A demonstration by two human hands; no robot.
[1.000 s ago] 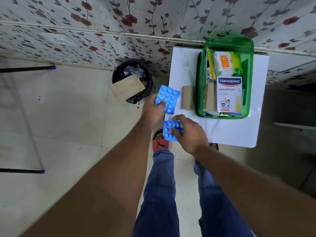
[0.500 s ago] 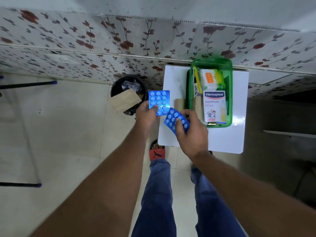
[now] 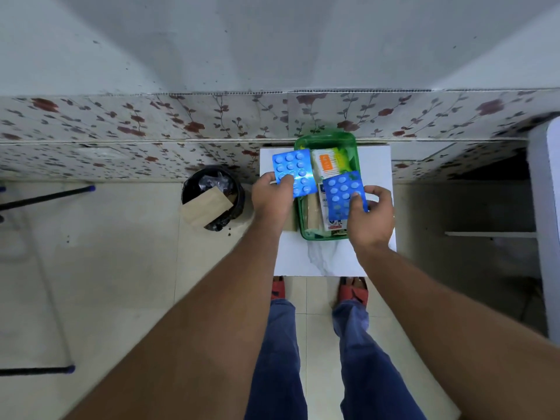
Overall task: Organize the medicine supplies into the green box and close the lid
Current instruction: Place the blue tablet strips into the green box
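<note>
Over the far-left part of a small white table, a person holds two blue pill strips above an open green box that stands against the flowered wall. Left hand pinches one strip by its near edge, above the box's left rim; right hand pinches the other strip by its near-right corner, tilted over the box's middle. Both grips are closed on their strips, neither of which has yet been set down.

By the look of it the job is well along: the box already holds a white plaster carton, a pack with an orange label and brownish rolls along its left side. Left to do, it seems, are the two strips, a brown roll lying outside the box's left wall under the left wrist, and the lid, which cannot be made out.

Beside the table's left edge, on the floor, stands a black bin with a brown paper bag on top, well clear of the work. The fullness of the box looks the likelier obstacle to closing.
</note>
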